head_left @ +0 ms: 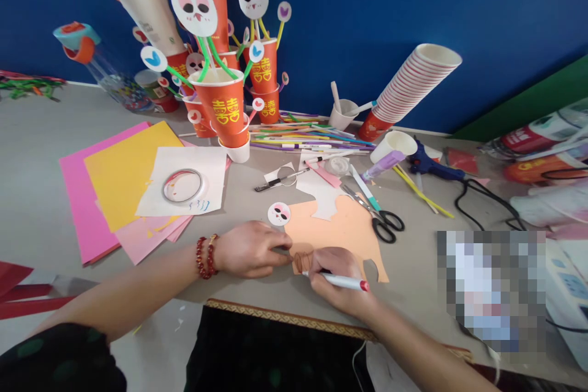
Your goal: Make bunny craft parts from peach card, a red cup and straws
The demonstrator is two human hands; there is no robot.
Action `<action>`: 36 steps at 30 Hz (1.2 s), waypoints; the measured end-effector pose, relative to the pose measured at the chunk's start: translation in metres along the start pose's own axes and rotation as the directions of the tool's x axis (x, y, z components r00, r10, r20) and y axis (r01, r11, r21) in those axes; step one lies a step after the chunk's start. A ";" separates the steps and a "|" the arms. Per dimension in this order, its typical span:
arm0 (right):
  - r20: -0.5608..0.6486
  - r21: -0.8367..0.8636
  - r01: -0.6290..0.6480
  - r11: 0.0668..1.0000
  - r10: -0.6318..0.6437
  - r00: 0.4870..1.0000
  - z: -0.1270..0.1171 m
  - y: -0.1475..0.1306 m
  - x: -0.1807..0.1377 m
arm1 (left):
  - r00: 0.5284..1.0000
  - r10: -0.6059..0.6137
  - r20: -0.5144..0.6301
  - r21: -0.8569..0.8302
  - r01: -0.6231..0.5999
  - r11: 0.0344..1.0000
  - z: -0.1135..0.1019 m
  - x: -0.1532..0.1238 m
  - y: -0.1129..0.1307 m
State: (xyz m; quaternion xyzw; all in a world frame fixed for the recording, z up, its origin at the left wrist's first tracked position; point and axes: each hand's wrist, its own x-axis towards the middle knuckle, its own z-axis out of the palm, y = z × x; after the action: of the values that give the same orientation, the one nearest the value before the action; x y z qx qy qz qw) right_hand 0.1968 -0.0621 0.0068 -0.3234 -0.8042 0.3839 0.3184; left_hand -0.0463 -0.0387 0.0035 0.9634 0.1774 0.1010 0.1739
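Observation:
My right hand (333,278) grips a white pen with a red cap (342,282), its tip on the near left corner of a peach paper sheet (342,229) where drawn outlines show. My left hand (250,250), a red bead bracelet on its wrist, rests curled on the table with its fingertips pressing the sheet's left edge. A small round paper face (278,214) lies just beyond the left hand. Black-handled scissors (383,220) lie on the sheet's far right part.
Pink, yellow and white paper sheets (119,184) with a tape ring (182,185) lie at left. Decorated red paper cups (225,104) stand behind, beside coloured straws (312,135), a stack of cups (408,89), a blue glue gun (429,165) and its cable.

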 end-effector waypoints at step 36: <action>-0.016 -0.108 -0.123 0.987 0.122 0.992 0.004 0.006 -0.005 | 0.999 0.017 -0.041 -0.004 -0.017 1.000 -0.001 0.001 0.000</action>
State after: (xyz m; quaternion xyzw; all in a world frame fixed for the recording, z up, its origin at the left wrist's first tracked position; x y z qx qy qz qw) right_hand 0.1982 -0.0643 -0.0016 -0.3907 -0.8011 0.3568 0.2799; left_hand -0.0452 -0.0381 0.0049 0.9622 0.1726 0.1225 0.1716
